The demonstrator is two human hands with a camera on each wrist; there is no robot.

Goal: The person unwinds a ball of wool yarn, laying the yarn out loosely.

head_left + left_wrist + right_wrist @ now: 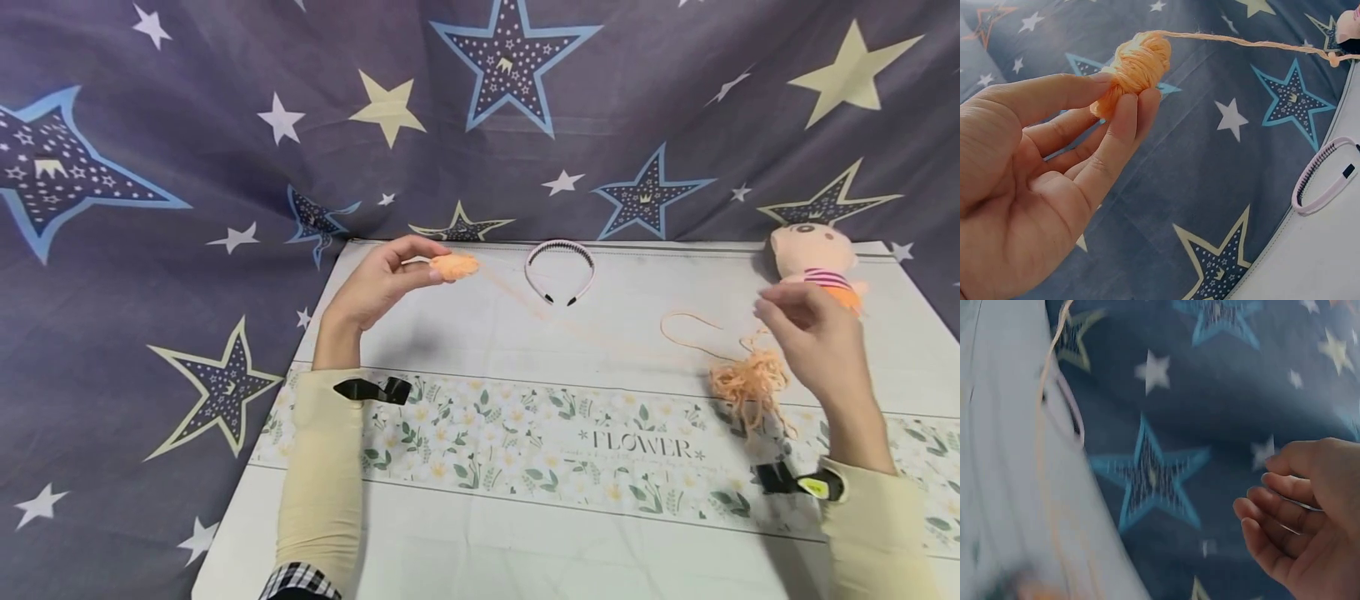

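Between thumb and fingertips, my left hand (382, 282) pinches a small wound bundle of orange yarn (1138, 65), raised over the far left of the table. From the bundle a single strand (1229, 39) runs off to the right, with a small knot or lump along it. It looks faint and blurred in the head view. Loose orange yarn (750, 382) lies tangled on the right of the table. My right hand (821, 346) hovers just right of that tangle, its fingers loosely bent with nothing seen between them. In the right wrist view a strand hangs well apart from those fingers.
A pale pink headband (529, 265) lies near the table's back edge. At the back right sits a plush doll (813, 254) in striped top and orange bottoms, partly behind my right hand. Dark star-patterned cloth (480, 183) rises behind the white flower-printed table cover (525, 533).
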